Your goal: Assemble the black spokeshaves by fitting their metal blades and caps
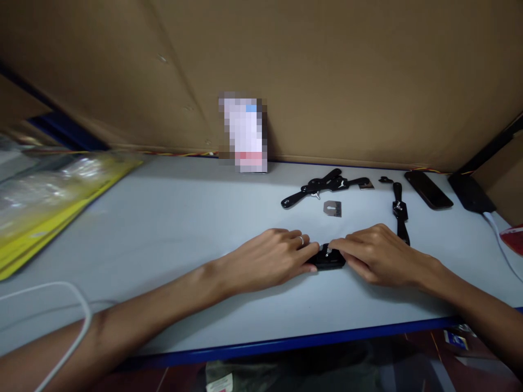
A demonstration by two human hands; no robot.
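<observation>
Between my hands, low on the table, lies a black spokeshave [330, 260], its handles covered by my fingers. My left hand [278, 253], with a ring on one finger, grips its left end. At its middle, the fingertips of my right hand [378, 256] close around a small silver screw [328, 250], while that hand also covers the right end. Just beyond lies a loose flat metal blade [332, 208] with a slot. More black spokeshaves [322, 186] lie overlapped behind it, and another spokeshave [400, 209] rests to the right of them.
A small black part [385, 179] sits near a dark phone [429, 189]. Farther right is a black box [472, 193] with a white cable. A blurred upright item [247, 133] leans on the cardboard wall [327, 71]. Yellow packs with clear plastic [53, 212] lie left.
</observation>
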